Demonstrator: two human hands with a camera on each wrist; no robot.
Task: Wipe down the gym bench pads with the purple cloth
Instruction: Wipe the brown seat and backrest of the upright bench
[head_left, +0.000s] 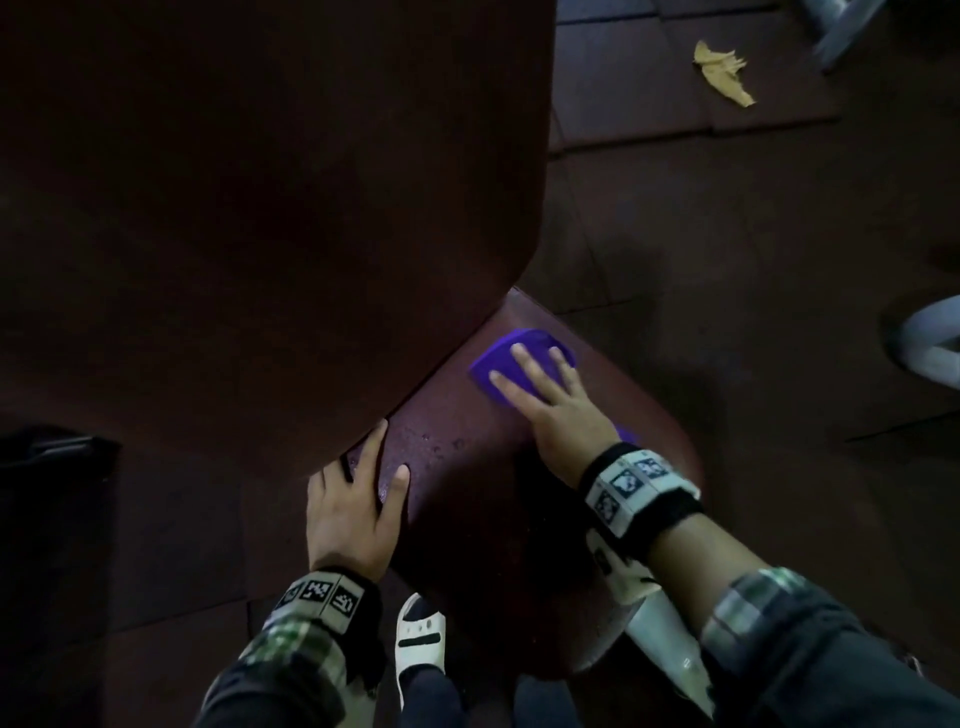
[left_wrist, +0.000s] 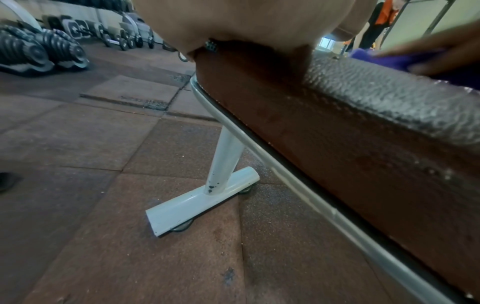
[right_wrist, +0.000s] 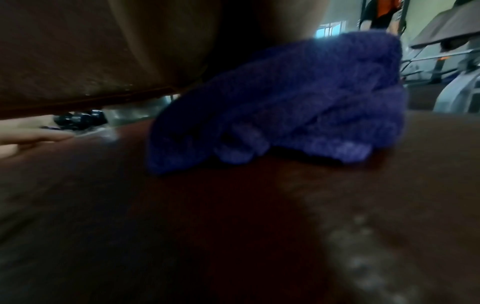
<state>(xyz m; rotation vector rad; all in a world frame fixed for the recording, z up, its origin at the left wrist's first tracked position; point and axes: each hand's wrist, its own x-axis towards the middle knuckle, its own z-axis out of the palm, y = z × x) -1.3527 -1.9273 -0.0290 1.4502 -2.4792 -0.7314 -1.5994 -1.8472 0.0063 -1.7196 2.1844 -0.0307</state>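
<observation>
The dark red seat pad (head_left: 467, 483) lies low in the head view, and the raised back pad (head_left: 260, 208) fills the upper left. My right hand (head_left: 540, 384) presses flat, fingers spread, on the purple cloth (head_left: 498, 358) at the seat pad's far end, beside the gap under the back pad. The cloth (right_wrist: 298, 102) bunches under my palm in the right wrist view. My left hand (head_left: 358, 499) rests on the seat pad's left edge, thumb on top, fingers reaching toward the back pad's lower edge. Water drops sit on the seat pad (left_wrist: 389, 98) near it.
The bench's white frame leg and foot (left_wrist: 202, 203) stand on brown rubber floor tiles. A crumpled yellow cloth (head_left: 724, 70) lies on the floor at the far right. Dumbbells (left_wrist: 39, 51) line the floor at the left. My sandalled foot (head_left: 418, 639) is under the bench.
</observation>
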